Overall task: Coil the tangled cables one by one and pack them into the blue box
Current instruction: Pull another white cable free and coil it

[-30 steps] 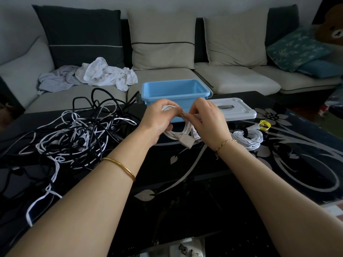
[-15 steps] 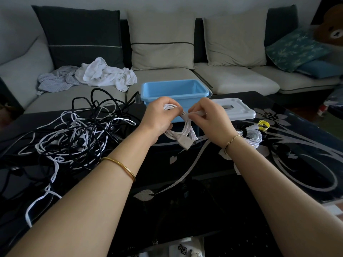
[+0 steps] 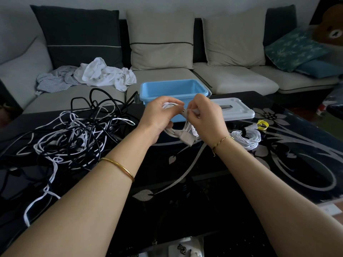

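Left hand point(image 3: 157, 115): fingers curled round a bundle of white cable point(image 3: 177, 129), gripping the loops from their 9 o'clock side, raised above the table point(image 3: 204, 191).

Right hand point(image 3: 206, 117): thumb and fingertips pinching a white end piece of the same cable at the bundle's 1 o'clock edge, close against the left fingertips.

Same cable, further: wound in several loops, hanging between the two hands; pale plug point(image 3: 187, 139) at its 6 o'clock end; cannot tell whether touching the tabletop.

Blue box point(image 3: 172, 89): open, upright, on the far side of the table, just behind the hands at 12 o'clock.

Grey lid point(image 3: 235, 110): flat on the table at 3 o'clock of the box, partly hidden by the right hand.

Second coil point(image 3: 246, 138): white, wound up, lying on the table at 3 o'clock of the right wrist; yellow clip point(image 3: 262, 124) at its 1 o'clock.

Tangle point(image 3: 74, 138): black and white cables heaped on the table at 9 o'clock of the hands, one white strand trailing toward 7 o'clock.

Gold bangle point(image 3: 118, 166) on the left forearm; thin chain point(image 3: 222, 140) on the right wrist.

Sofa point(image 3: 232, 78) beyond the table at 12 o'clock; crumpled clothes point(image 3: 104, 75) on its seat at 11 o'clock.
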Motion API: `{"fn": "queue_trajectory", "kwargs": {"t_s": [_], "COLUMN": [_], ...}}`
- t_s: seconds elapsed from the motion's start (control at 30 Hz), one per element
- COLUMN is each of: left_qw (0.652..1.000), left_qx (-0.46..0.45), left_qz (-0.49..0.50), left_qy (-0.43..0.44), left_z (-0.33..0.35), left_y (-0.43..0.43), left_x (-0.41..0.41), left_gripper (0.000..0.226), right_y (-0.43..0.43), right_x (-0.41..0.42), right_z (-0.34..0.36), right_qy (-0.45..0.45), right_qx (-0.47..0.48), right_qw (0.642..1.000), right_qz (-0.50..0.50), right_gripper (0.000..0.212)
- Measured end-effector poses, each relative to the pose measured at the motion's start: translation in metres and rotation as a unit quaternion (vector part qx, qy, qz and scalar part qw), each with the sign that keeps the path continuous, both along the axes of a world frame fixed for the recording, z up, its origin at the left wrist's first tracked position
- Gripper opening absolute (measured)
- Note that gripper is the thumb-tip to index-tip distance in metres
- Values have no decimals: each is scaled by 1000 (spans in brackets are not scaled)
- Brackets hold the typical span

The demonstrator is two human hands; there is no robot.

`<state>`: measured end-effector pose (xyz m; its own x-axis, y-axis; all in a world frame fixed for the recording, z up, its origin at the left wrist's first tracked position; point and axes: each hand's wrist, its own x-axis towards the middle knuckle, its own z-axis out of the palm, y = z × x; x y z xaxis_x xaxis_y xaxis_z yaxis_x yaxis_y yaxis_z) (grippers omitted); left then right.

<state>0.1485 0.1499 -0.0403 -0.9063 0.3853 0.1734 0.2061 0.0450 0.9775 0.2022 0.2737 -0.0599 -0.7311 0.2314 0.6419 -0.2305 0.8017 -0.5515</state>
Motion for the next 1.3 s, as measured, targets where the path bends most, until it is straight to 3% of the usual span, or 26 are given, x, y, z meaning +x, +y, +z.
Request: {"fn": "queue_trajectory", "kwargs": {"t_s": [0.17,0.47,0.73,0.87,1.03,1.13,1.23,1.3], "left_qw": [1000,998,997,995,994,995,996,996], "left_qx": [-17,-30,-30,-51,-44,-43,-28,-23], "left_qz": [-20,10,3,-15,-18,-12,-1,6], "left_qy": [14,60,69,84,93,94,89,87], "left_z": [1,2,6,5,6,4,3,3], "left_y": [0,5,-1,-2,-2,-1,0,0], "left_x": [4,7,6,7,7,8,9,9], "left_gripper": [27,26,25,22,23,22,23,24], "right_y": [3,1,5,11,10,8,7,7], "right_x": [-1,-2,-2,-6,-5,-5,-6,-7], "right_z": [0,-1,4,0,0,-1,-1,0], "right_qy": [0,0,-41,-98,-98,-103,-98,-98], "right_qx": [-19,-40,-183,-271,-370,-390,-388,-372], "right_qw": [1000,999,981,954,913,903,908,916], "right_qz": [2,13,44,79,139,148,121,111], "right_gripper": [6,4,22,21,17,14,21,13]}}
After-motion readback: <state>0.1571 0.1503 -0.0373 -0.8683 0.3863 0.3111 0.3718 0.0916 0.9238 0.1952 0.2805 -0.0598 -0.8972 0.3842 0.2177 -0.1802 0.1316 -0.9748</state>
